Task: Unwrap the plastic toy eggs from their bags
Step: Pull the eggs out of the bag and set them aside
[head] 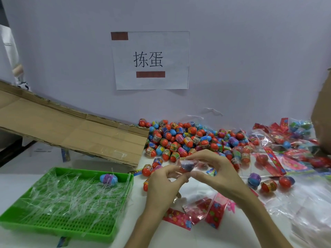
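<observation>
White worktop [206, 237], egg pile [179, 138] at the back, scrap tray [53, 224] on the left. Pinching one bag [192, 162], egg [186, 167] inside, just before the pile, left hand [163, 181] and right hand [215, 170] fingers [198, 156] curled on its ends. Best: hold one end firm, peel the other slowly.

A pale bluish-white wall [250, 51] fills the upper part of the view, evenly lit with no hard shadows. A white paper sign [152, 59] is fixed to it with 2 brown tape strips [119, 36], 1 at its top left corner and 1 below its 2 printed black characters. Below runs a white table [206, 237]. A flattened cardboard sheet [71, 133] slopes from the left edge down to the table. More cardboard [322, 113] juts in at the right edge.
</observation>
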A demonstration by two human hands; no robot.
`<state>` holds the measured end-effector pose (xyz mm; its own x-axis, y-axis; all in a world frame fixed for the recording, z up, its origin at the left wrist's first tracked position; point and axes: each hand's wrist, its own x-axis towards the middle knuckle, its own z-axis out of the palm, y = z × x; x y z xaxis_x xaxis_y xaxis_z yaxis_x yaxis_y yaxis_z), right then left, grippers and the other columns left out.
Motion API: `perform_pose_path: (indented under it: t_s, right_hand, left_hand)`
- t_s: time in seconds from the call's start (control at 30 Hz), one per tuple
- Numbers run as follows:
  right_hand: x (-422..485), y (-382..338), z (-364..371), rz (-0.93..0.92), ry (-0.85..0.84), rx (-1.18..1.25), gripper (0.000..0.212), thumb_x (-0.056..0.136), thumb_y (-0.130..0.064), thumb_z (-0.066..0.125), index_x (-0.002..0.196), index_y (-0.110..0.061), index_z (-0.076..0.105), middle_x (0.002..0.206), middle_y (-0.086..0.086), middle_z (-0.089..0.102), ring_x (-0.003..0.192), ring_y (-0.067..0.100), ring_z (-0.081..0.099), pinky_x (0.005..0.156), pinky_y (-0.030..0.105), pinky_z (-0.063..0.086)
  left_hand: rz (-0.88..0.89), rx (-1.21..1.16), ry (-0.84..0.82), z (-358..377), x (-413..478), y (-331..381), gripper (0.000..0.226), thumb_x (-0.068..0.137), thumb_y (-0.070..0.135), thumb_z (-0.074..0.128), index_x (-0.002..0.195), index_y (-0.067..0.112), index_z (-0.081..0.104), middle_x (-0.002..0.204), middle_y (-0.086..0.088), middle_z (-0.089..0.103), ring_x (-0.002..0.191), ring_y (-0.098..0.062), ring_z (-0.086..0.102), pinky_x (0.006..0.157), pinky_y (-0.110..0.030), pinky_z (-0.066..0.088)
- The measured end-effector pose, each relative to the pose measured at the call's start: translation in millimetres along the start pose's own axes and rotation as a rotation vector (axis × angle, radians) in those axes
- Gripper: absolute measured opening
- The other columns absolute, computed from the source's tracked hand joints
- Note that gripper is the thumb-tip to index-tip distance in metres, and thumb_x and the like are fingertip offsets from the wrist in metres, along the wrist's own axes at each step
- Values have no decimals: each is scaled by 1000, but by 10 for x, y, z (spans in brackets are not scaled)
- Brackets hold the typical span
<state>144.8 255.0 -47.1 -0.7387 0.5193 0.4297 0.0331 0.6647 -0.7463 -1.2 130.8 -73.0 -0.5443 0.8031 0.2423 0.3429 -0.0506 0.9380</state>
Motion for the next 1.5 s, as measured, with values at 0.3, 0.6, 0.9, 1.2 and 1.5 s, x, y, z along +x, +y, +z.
perform_pose_path:
  t_s: [0.3,0.6,0.9,1.2,1.5]
  right_hand:
    - [9,29,24,47,31,-81,27,83,-42,76,104,-59,69,108,-30,68,111,-2,61,93,31,50]
    - [30,-7,83,76,-56,-10,20,92,-47,69,111,-40,74,126,-25,59,123,1,54,99,30,48]
    - [33,436,-44,342,295,-400,68,86,-33,80,145,-41,49,136,-15,38,73,7,62,83,23,54]
    - [37,632,-2,400,170,-635,37,85,-52,75,119,-43,66,115,-17,55,103,10,53,83,28,48]
    - [35,681,-31,409,120,-624,41,86,-35,73,124,-46,62,109,-14,53,96,11,53,77,26,44]
  left_hand:
    - [-44,-45,-122,8,3,34,22,90,44,76,108,32,75,98,6,77,66,-16,76,56,-19,53]
    - [-86,-117,-77,1,35,-30,11,91,18,77,101,21,74,89,2,78,66,-19,76,58,-28,57]
    - [-284,-430,37,-47,112,-77,8,92,13,75,100,15,73,89,-6,80,65,-23,73,70,-34,54]
    - [-291,-413,4,-44,102,-93,8,93,19,74,100,18,73,92,-3,80,69,-23,75,73,-35,56]
    - [-344,-497,-5,-49,103,-83,9,93,19,74,102,17,73,95,-6,80,71,-24,75,66,-31,56]
